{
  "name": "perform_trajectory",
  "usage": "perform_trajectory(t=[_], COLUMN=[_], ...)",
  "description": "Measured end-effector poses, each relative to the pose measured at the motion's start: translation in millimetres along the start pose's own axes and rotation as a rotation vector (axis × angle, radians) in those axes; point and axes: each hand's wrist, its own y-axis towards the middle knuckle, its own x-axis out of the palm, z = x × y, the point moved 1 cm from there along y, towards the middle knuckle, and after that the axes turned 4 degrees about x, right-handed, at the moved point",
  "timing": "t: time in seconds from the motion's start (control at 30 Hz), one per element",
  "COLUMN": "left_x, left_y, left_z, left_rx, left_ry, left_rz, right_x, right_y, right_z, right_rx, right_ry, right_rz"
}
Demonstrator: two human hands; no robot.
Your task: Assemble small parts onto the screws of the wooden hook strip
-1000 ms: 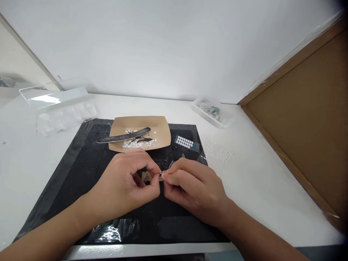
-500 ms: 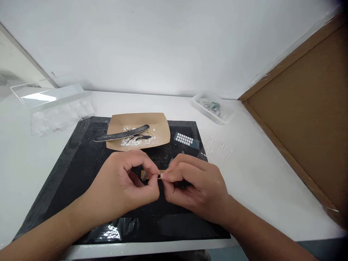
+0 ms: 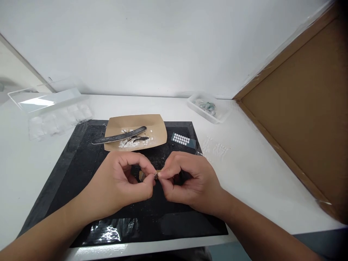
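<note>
Thumb and forefinger of my left hand (image 3: 127, 179) pinch a small shiny brownish piece (image 3: 156, 175), too small to name. From the other side, my right hand (image 3: 190, 179) has its thumb and forefinger pressed together against the same piece. Both hands hover over the middle of a black mat (image 3: 78, 174). Partly hidden behind the fingers lies a small tan strip (image 3: 140, 174) on the mat. Beyond my hands, a tan paper tray (image 3: 160, 127) holds white flakes, dark scraps and a dark curved nail file (image 3: 119, 136).
A card of white oval stickers (image 3: 181, 139) lies on the mat's right part, with loose white pieces (image 3: 219, 148) beside it on the white table. Clear boxes (image 3: 58, 112) stand back left, a plastic tub (image 3: 208, 108) back right. A brown framed board (image 3: 299, 101) rises at right.
The piece between my fingertips shows a different side, as if turned. My fingers have shifted slightly, and the whole view has moved a little.
</note>
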Motion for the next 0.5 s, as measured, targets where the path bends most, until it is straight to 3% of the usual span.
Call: perform_trajectory(t=[0.23,0.5], left_x=[-0.6,-0.7], left_y=[1.1,-0.3], left_z=[-0.6,1.4], left_rx=[-0.07,-0.094], left_ry=[-0.121,-0.239], left_rz=[-0.057,-0.099], right_x=[1.3,1.0], right_y=[0.1,-1.5], right_z=[2.3,5.3], right_rx=[0.065,0.241], right_ry=[0.106,0.344], right_rz=[0.002,-0.042])
